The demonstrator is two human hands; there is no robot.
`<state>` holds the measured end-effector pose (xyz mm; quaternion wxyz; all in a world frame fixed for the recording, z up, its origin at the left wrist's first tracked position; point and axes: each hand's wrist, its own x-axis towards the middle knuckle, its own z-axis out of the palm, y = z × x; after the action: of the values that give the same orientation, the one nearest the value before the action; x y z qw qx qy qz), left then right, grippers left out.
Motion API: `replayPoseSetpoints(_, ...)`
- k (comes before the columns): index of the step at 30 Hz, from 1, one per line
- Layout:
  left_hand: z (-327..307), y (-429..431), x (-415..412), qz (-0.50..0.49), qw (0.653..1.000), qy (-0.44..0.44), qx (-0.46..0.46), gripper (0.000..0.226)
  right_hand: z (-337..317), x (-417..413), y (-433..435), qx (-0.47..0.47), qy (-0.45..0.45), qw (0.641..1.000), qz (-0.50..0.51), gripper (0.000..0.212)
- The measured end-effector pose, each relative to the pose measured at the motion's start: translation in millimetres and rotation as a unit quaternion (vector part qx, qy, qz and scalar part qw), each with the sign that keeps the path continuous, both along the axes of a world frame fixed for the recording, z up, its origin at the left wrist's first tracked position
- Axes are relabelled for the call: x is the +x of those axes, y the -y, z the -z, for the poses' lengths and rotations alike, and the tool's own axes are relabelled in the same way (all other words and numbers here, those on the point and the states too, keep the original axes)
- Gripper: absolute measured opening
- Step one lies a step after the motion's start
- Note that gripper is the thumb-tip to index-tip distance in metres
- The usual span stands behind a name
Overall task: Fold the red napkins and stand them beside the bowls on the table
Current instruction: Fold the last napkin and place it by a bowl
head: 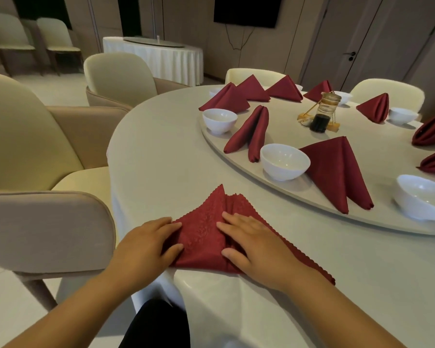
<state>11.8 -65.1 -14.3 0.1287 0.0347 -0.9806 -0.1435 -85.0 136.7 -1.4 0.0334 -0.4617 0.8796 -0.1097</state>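
Pressing flat on a partly folded red napkin (201, 237) at the near table (156, 156) edge, left hand (146, 244) on its left corner, right hand (259, 249) across its middle, fingers straight on both; beyond, white bowls (284, 162) and standing folded napkins (337, 172) sit side by side on the turntable (286, 126)

Restaurant banquet room: round table (161, 156), turntable (362, 217).

Cloth, glazed ceramic, glass

Under the left grip (146, 244) and right grip (254, 247), the red napkin (201, 234) is embossed matt cloth. The tabletop (161, 159) covering is smooth and faintly sheeny. Beyond the grips are a glossy white bowl (284, 162) and a clear glass bottle (323, 114).
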Motion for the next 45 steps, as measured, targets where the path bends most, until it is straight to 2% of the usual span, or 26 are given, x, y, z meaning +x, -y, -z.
replayPoseSetpoints(3,-7,16,7,-0.148,0.981,0.006,0.127,0.044,8,0,5,0.027,0.026,0.999,0.013,0.090)
replayPoseSetpoints(6,-10,33,20,-0.212,0.958,0.053,0.186,0.028,11,1,4,0.019,0.031,0.999,0.018,0.103)
replayPoseSetpoints(9,-6,35,28,-0.213,0.918,0.098,0.321,0.028,14,2,3,0.008,0.027,1.000,0.013,0.109)
replayPoseSetpoints(11,-5,29,29,-0.203,0.891,0.086,0.397,0.027,16,1,2,0.006,0.024,1.000,0.009,0.111)
replayPoseSetpoints(16,-8,20,23,-0.212,0.830,0.018,0.515,0.013,19,-1,2,0.010,0.028,1.000,0.007,0.118)
replayPoseSetpoints(20,-20,16,16,-0.203,0.806,-0.032,0.555,0.006,17,0,2,0.015,0.035,0.999,0.007,0.118)
replayPoseSetpoints(22,-32,9,11,-0.172,0.809,-0.060,0.559,0.010,14,1,2,0.009,0.047,0.999,0.003,0.106)
replayPoseSetpoints(25,-52,-4,1,-0.126,0.812,-0.091,0.562,0.012,6,1,-2,-0.058,0.111,0.992,0.007,0.053)
replayPoseSetpoints(26,-60,-9,-2,-0.111,0.812,-0.097,0.564,0.013,1,0,-6,-0.087,0.139,0.986,0.017,0.046)
replayPoseSetpoints(28,-73,-19,-10,-0.082,0.821,-0.103,0.556,0.015,-7,-5,-16,-0.119,0.160,0.979,0.030,0.048)
replayPoseSetpoints(31,-87,-36,-21,-0.039,0.837,-0.096,0.537,0.017,-16,-11,-37,-0.117,0.134,0.983,0.048,0.058)
replayPoseSetpoints(34,-94,-58,-34,-0.004,0.853,-0.079,0.516,0.019,-9,-15,-65,-0.060,0.093,0.990,0.091,0.052)
replayPoseSetpoints(37,-92,-85,-48,0.027,0.868,-0.041,0.494,0.012,5,-10,-80,-0.030,0.074,0.988,0.133,0.055)
replayPoseSetpoints(39,-85,-104,-55,0.045,0.886,-0.012,0.461,0.005,14,-9,-82,-0.058,0.083,0.981,0.165,0.057)
replayPoseSetpoints(43,-61,-138,-69,0.108,0.918,0.041,0.380,0.015,18,-8,-85,-0.151,0.122,0.961,0.198,0.068)
replayPoseSetpoints(45,-47,-151,-74,0.139,0.924,0.062,0.351,0.016,18,-7,-92,-0.222,0.164,0.937,0.214,0.046)
